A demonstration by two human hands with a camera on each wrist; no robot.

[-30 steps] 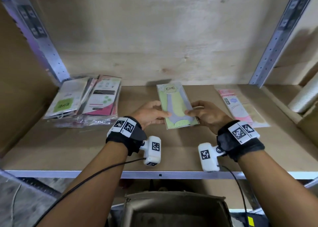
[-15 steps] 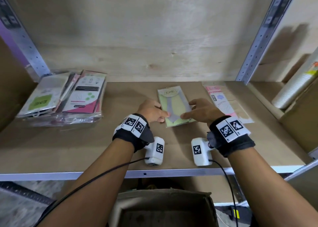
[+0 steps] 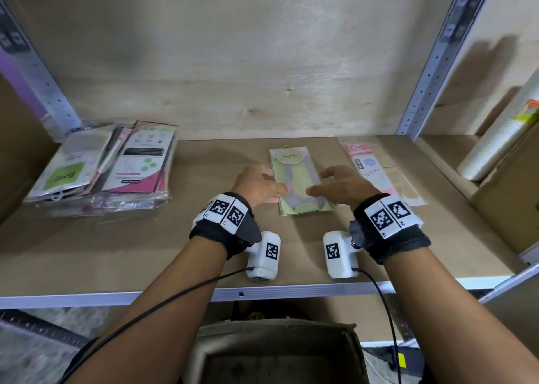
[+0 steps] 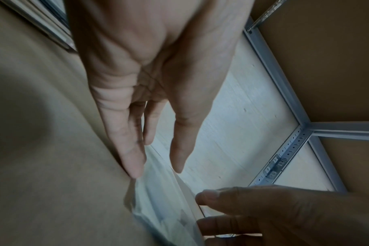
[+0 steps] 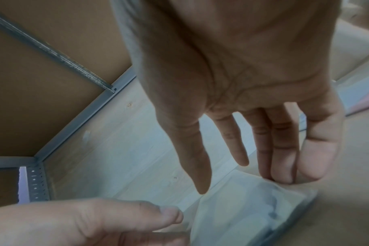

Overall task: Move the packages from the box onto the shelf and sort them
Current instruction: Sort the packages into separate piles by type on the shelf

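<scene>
Lying flat at mid-shelf, the green package [image 3: 300, 181] rests on the shelf board [image 3: 145, 252] between both hands. Left hand [image 3: 256, 184] sits at its left edge, fingers extended and relaxed, fingertips [image 4: 135, 168] touching the wrapper edge. Right hand [image 3: 341, 187] sits at its right edge, fingers likewise straight, tips on the wrapper; neither hand grips it. A stack of packages [image 3: 102, 168] lies well apart at left, a pink package [image 3: 370, 171] just beside at right. The cardboard box [image 3: 277, 351] stands below the shelf.
</scene>
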